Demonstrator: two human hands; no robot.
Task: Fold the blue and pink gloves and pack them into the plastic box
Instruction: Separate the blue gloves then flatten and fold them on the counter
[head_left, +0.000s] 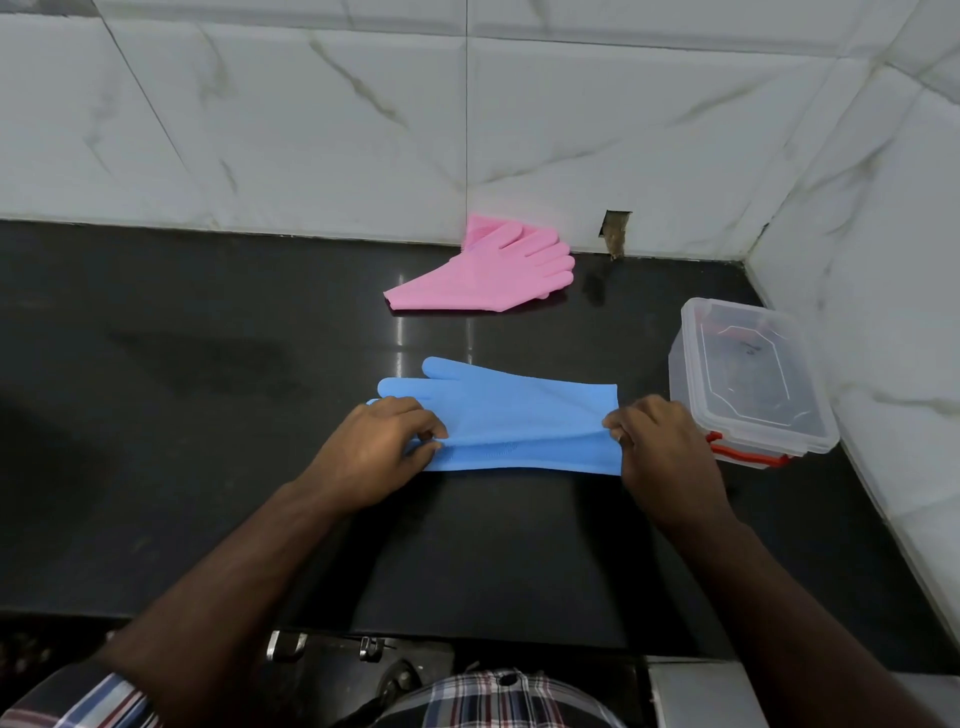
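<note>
The blue gloves (519, 415) lie flat across the middle of the black counter (208, 415), fingers to the left and cuff to the right. My left hand (374, 447) pinches the near edge at the finger end. My right hand (660, 441) pinches the cuff's near edge, which is lifted slightly off the counter. The pink gloves (483, 270) lie farther back against the wall, fingers pointing right. The clear plastic box (748, 379) with its lid on and red clips stands at the right, just beyond my right hand.
White marbled tile walls (311, 130) close the counter at the back and on the right. A small hole (615, 234) breaks the back wall near the pink gloves. The counter's front edge runs just below my forearms.
</note>
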